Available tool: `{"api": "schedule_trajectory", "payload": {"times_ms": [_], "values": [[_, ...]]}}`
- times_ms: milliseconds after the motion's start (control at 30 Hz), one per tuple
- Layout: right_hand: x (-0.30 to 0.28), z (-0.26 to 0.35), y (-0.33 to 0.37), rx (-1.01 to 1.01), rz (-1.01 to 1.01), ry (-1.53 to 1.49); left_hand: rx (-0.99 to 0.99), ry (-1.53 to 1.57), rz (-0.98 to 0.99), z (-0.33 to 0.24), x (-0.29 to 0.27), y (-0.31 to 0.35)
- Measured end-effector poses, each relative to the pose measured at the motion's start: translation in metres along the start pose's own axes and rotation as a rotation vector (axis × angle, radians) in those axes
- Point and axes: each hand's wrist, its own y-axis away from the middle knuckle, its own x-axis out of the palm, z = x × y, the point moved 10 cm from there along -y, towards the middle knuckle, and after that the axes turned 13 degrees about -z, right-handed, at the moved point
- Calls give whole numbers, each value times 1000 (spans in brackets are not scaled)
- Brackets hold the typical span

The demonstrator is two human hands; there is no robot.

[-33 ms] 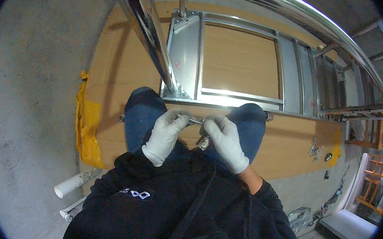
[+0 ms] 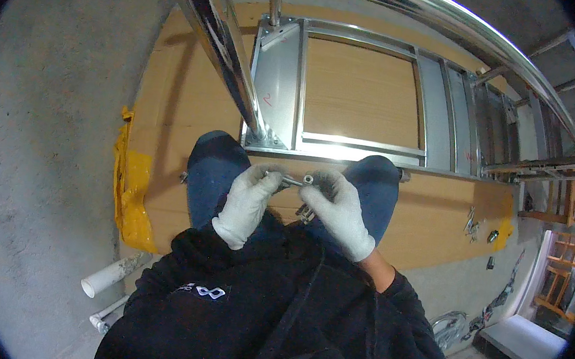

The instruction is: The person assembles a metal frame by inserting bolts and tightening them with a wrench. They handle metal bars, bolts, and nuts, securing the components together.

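Both my hands wear pale grey-white gloves and meet between my knees. My left hand (image 2: 246, 203) pinches one end of a slim metal bolt (image 2: 291, 181), thumb against fingers. Close by, my right hand (image 2: 336, 210) is closed around small metal hardware, with a round hollow metal end (image 2: 309, 180) peeking out above the thumb. Whether that end joins the bolt I cannot tell. Below the right fingers shows a small silver clamp-like metal piece (image 2: 305, 214), partly covered by the glove.
Ahead lies a metal frame (image 2: 362, 145) with chrome tube rails (image 2: 231, 52) rising from it, on cardboard (image 2: 433, 210). Loose bolts (image 2: 471, 225) lie to the right. Yellow plastic (image 2: 131, 190) and a white pipe (image 2: 113, 274) are at left, beside the concrete wall (image 2: 53, 117).
My right thumb and fingers have shifted slightly, and the round hollow metal end now shows above the thumb. The clamp-like piece has turned a little. My left hand is nearly still.
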Motion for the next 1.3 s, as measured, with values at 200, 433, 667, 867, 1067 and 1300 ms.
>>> {"api": "schedule_trajectory", "payload": {"times_ms": [200,433,667,867,1067,1300], "values": [[8,1,4,48,78,-53,-103,158,102,2,15,5],[-12,-2,-5,-12,24,-71,-35,-19,32,6,2,0],[1,-13,-1,-51,127,52,25,-335,3,-6,6,5],[3,-22,-4,-15,138,71,28,-323,9,-3,6,2],[-2,-34,-9,23,127,99,18,-410,22,8,8,-7],[-37,-62,-26,161,-44,-77,415,-1544,197,110,-14,-92]]}}
